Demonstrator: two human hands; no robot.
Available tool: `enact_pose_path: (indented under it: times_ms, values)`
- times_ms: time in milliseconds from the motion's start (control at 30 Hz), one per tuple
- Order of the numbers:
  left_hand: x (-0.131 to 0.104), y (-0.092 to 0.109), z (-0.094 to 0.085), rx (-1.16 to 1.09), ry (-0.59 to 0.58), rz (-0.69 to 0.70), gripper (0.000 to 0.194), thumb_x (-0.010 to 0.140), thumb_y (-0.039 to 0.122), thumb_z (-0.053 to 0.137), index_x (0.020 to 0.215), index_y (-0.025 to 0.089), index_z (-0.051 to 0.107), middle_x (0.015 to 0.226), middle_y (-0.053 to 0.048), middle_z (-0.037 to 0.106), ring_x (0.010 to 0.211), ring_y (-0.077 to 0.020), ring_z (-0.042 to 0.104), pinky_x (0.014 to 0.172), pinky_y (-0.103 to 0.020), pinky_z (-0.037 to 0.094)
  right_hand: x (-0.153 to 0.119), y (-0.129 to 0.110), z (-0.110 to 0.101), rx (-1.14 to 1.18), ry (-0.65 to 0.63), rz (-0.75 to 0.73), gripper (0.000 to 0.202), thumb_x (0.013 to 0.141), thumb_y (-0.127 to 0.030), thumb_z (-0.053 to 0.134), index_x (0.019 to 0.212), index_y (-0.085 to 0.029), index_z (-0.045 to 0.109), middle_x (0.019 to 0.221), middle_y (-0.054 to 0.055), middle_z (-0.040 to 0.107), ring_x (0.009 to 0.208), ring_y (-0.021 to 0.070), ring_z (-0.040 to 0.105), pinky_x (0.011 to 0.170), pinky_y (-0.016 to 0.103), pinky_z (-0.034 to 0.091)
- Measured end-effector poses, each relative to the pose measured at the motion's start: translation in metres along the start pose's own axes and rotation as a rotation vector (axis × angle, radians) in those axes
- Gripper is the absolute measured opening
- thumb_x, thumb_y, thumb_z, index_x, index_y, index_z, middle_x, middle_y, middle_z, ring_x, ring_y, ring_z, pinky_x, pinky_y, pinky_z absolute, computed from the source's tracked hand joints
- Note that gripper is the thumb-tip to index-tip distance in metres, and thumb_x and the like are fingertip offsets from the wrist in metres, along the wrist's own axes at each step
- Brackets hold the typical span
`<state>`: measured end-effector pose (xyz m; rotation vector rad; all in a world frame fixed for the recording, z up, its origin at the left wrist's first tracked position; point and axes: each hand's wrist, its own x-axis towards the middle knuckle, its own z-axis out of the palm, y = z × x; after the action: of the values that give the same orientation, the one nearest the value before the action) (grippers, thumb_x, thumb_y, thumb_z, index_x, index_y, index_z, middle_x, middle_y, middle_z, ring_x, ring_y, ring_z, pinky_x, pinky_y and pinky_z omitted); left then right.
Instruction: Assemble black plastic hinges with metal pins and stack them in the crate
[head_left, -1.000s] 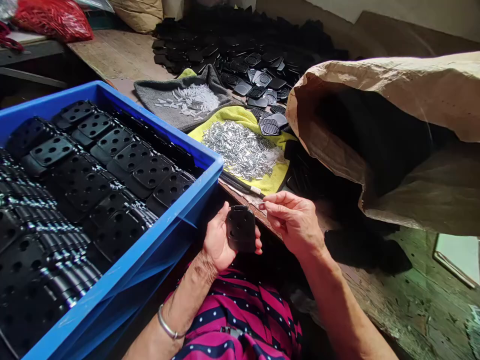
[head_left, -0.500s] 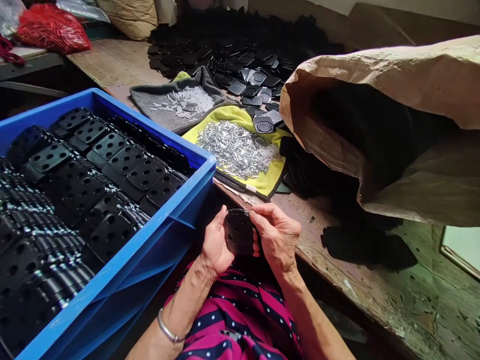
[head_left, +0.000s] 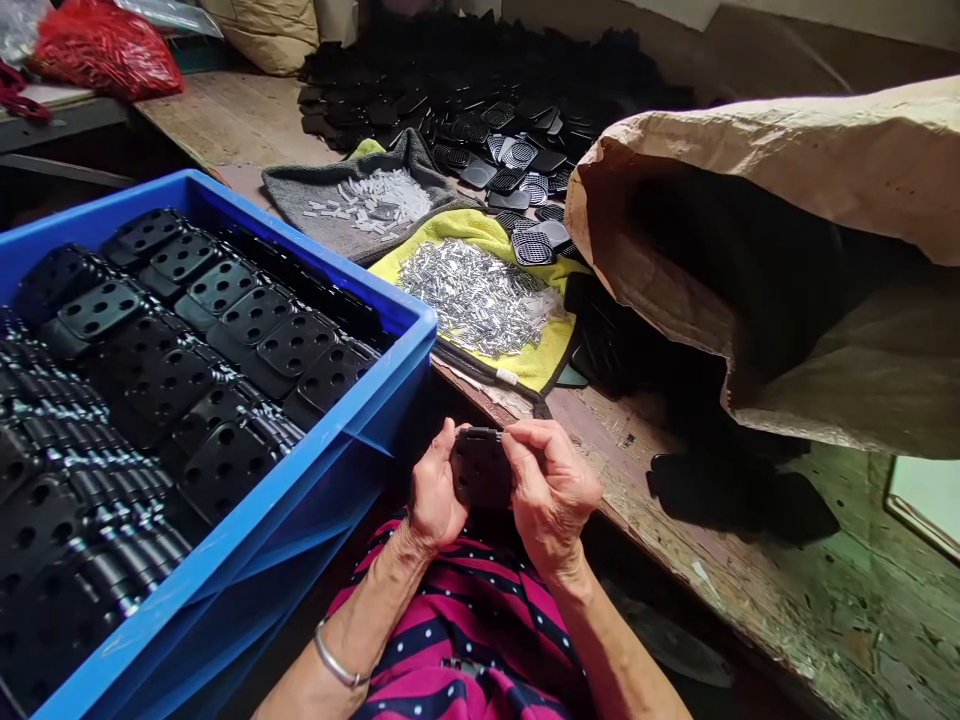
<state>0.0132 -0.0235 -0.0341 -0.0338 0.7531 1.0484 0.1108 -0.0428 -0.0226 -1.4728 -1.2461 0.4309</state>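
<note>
A black plastic piece with round holes [head_left: 481, 475] is held upright over my lap. My left hand [head_left: 436, 490] wraps round its left side, thumb near the top edge. The fingers of my right hand [head_left: 551, 490] are pinched at its top right corner, where a thin metallic bit shows. Small metal pins [head_left: 484, 300] lie heaped on a yellow cloth [head_left: 555, 368] beyond my hands. White strips [head_left: 379, 200] rest on a grey cloth [head_left: 296, 190] behind that.
At the left, a blue crate [head_left: 337, 425] holds rows of black pieces. Many loose black pieces [head_left: 517, 155] cover the back of the table. A large open paper bag [head_left: 847, 400] stands at the right, with black pieces [head_left: 742, 495] before it.
The black piece has tipped, so its face looks darker and flatter. My right fingers stay at its corner, with the other fingers now curled in. The view has shifted slightly.
</note>
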Motion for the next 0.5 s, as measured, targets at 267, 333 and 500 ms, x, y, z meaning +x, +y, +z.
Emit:
enact_pose_path:
  times_ms: [267,333,500]
  values:
    - [-0.001,0.002,-0.005,0.032,0.002,-0.045,0.035,0.089,0.034,0.042,0.071,0.013,0.064,0.064,-0.004,0.066,0.069,-0.0182,0.065,0.07,-0.032,0.051,0.011,-0.003,-0.007,0.293,-0.316,0.629,0.012,0.074,-0.031,0.062,0.069,-0.02,0.061,0.042,-0.006,0.044,0.03,0.0102,0.037,0.029,0.025,0.033]
    - [-0.001,0.004,-0.006,0.07,-0.025,-0.102,0.036,0.09,0.036,0.042,0.076,0.013,0.066,0.067,-0.005,0.067,0.07,-0.0196,0.066,0.07,-0.033,0.052,0.013,-0.001,-0.006,0.245,-0.325,0.594,0.011,0.073,-0.029,0.062,0.068,-0.02,0.061,0.044,-0.005,0.047,0.031,0.0108,0.04,0.031,0.025,0.034]
    - [-0.002,0.008,-0.007,0.123,0.055,-0.143,0.036,0.09,0.037,0.041,0.095,0.011,0.065,0.073,-0.007,0.069,0.066,-0.0195,0.066,0.067,-0.034,0.053,0.009,0.004,-0.001,0.015,-0.225,0.136,0.011,0.074,-0.021,0.056,0.064,-0.02,0.062,0.068,0.002,0.061,0.062,0.0147,0.058,0.061,0.028,0.048]
